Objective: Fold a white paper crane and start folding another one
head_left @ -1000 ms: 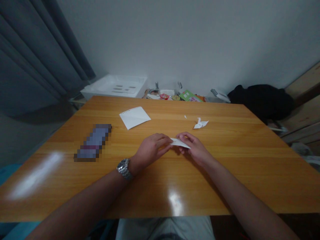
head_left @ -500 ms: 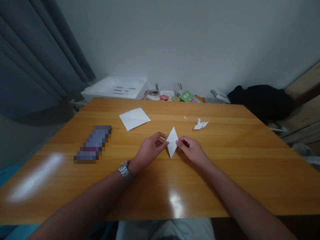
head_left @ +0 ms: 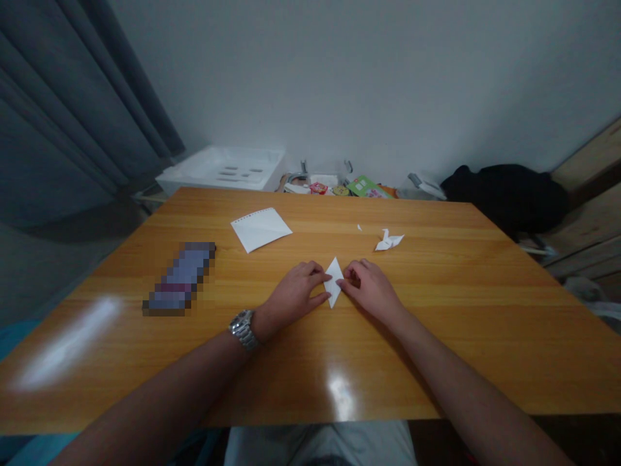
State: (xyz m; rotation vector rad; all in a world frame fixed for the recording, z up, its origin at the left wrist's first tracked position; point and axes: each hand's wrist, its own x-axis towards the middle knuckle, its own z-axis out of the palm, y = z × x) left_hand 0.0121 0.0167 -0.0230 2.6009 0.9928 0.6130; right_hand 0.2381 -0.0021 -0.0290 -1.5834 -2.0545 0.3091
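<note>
A small white folded paper [head_left: 333, 270], shaped like a diamond, lies at the middle of the wooden table with one point toward me. My left hand [head_left: 295, 289], with a metal watch [head_left: 243, 329] on the wrist, grips its left side between thumb and fingers. On the opposite edge, my right hand [head_left: 369, 285] pinches the paper, its other fingers curled. Beyond the right hand sits a folded paper crane [head_left: 389, 241], and a tiny paper scrap [head_left: 359, 228] is near it.
A white sheet with a perforated edge [head_left: 262, 230] lies at the back left. Nearer on the left is a blurred-out phone [head_left: 179, 279]. Behind the table [head_left: 436, 362] stand a white tray [head_left: 220, 165], a green booklet [head_left: 369, 188] and a black cloth-like heap [head_left: 507, 197].
The paper's far point is now lower and the diamond looks shorter. My left thumb has come down to its lower left edge, and my right fingers have shifted slightly inward.
</note>
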